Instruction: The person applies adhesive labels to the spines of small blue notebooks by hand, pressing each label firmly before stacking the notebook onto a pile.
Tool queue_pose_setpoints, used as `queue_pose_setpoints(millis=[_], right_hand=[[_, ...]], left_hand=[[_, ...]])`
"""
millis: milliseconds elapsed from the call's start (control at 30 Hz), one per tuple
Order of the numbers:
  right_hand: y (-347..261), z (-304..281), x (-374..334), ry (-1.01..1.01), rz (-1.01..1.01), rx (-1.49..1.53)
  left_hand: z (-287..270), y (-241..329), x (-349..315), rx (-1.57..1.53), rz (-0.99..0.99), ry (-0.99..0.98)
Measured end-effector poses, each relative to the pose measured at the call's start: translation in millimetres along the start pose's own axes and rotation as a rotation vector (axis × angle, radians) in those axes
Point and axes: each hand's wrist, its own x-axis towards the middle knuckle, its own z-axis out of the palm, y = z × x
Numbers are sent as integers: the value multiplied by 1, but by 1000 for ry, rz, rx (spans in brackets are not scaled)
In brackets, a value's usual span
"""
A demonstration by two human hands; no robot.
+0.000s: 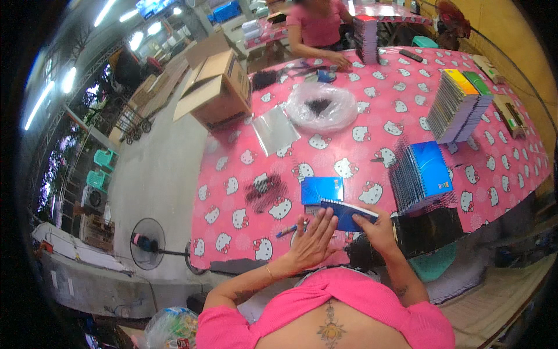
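Note:
A dark blue spiral notebook (347, 220) is tilted up near the table's front edge, its white coil along the upper side. My right hand (381, 230) grips its right end, thumb on the cover. Flat and stretched out, the fingers of my left hand (315, 239) rest at the notebook's left end. A blue pen (286, 231) is beside my left thumb; whether the hand touches it is unclear. Just beyond my hands lies a lighter blue notebook (322, 189). Several blue spiral notebooks form a stack (421, 174) to my right.
Black coils (265, 193) lie on the pink patterned table (360, 151). Farther off are clear plastic sheets (276, 131), a plastic bag (331, 110), an open carton (221, 93) and more notebook stacks (456, 107). A person (317, 29) works across the table. A fan (148, 243) stands at left.

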Motion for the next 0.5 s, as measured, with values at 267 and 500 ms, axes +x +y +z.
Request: queue_pose_setpoints(millis=[267,500], right_hand=[[-5,-3,0,-55,91,71],[-16,0,-2,-84,117,67]], left_hand=[[-9,-8,9,40,114,-67],[-22,-14,37,60,141,-105]])
